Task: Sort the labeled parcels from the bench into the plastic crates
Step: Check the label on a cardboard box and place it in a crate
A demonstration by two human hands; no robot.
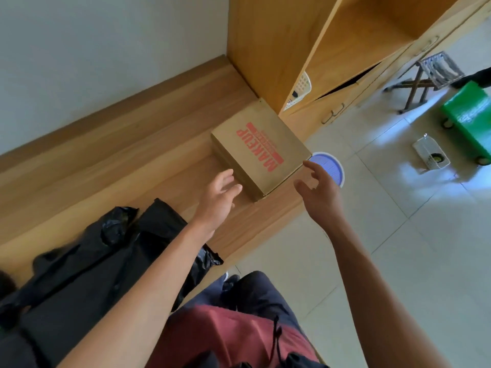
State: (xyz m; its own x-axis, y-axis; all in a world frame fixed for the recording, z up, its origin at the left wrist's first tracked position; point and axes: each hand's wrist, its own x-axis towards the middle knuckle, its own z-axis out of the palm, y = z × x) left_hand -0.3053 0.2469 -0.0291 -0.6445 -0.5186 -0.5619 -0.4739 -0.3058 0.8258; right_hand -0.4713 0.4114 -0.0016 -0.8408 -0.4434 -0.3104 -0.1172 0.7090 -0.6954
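- Left hand (221,193): fingers spread, holding nothing, just beside the near-left side of the box (261,150).
- Right hand (320,187): fingers spread, empty, near the box's right corner.
- Hands flank the box, probably to clasp it from both sides.
- Box lies flat on the bench (106,155), between the hands, beside the cabinet (265,49).
- Black bags (87,261) lie nearer on the bench.

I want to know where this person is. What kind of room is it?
Probably a plain room in a home or dorm, used for sorting parcels. A cardboard box sits on a long wooden bench beside an open wooden cabinet, with a pale tiled floor.
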